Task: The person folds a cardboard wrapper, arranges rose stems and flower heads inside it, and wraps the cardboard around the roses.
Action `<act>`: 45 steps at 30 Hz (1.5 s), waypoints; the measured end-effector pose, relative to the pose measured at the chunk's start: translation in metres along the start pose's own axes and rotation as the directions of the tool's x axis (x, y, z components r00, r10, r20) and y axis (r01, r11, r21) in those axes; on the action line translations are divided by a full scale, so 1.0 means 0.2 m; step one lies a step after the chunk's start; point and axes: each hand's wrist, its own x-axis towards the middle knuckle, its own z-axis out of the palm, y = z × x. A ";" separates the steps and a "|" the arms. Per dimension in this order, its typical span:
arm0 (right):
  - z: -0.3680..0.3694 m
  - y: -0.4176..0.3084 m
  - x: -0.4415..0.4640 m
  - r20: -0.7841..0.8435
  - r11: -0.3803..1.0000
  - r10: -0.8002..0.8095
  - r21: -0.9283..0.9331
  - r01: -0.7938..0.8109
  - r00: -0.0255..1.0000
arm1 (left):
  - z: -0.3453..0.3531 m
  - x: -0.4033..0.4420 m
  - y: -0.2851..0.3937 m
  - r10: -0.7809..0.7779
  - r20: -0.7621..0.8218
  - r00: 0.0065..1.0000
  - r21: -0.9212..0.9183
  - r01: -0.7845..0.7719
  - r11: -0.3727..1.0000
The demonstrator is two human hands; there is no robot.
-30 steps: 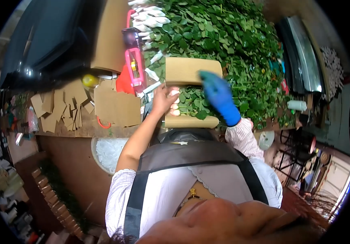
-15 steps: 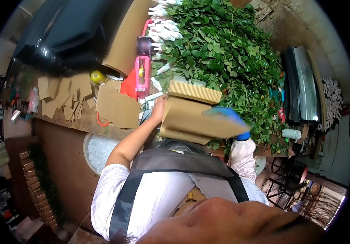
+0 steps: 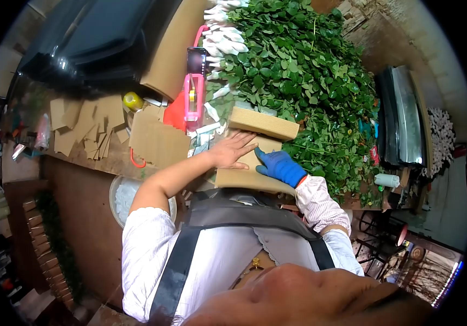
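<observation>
Our left hand (image 3: 229,152) and right hand (image 3: 282,167) moved inward, fingers wide; cardboard (image 3: 241,179) lay pressed down, corrugated far fold (image 3: 264,124) not yet.

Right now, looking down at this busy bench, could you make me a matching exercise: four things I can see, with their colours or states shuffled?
1. Left hand
2. Right hand
3. Tape holder
4. Leaves

A. Pink
B. Green, heaped on the bench
C. Bare, lying flat on cardboard
D. Gloved in blue

Pairs: 1-C, 2-D, 3-A, 4-B
</observation>
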 end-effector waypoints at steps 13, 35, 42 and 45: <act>-0.13 -0.39 0.00 -0.133 0.952 -0.194 0.215 0.220 0.972 | 0.12 -0.02 -0.03 0.020 -0.154 0.988 0.195 0.011 0.981; -0.47 -0.81 0.81 -0.623 0.618 -0.675 -0.185 0.764 0.395 | 0.09 -0.03 -0.04 0.012 -0.263 0.965 -0.051 -0.026 0.998; -0.09 -0.29 0.12 -0.377 0.593 0.249 0.788 0.167 0.892 | -0.08 0.02 0.01 -0.135 -0.045 0.990 -0.277 0.118 0.954; 0.05 -0.10 0.06 -0.107 0.431 0.360 0.900 -0.063 0.927 | -0.04 0.03 0.02 -0.090 -0.161 0.983 -0.175 0.062 0.983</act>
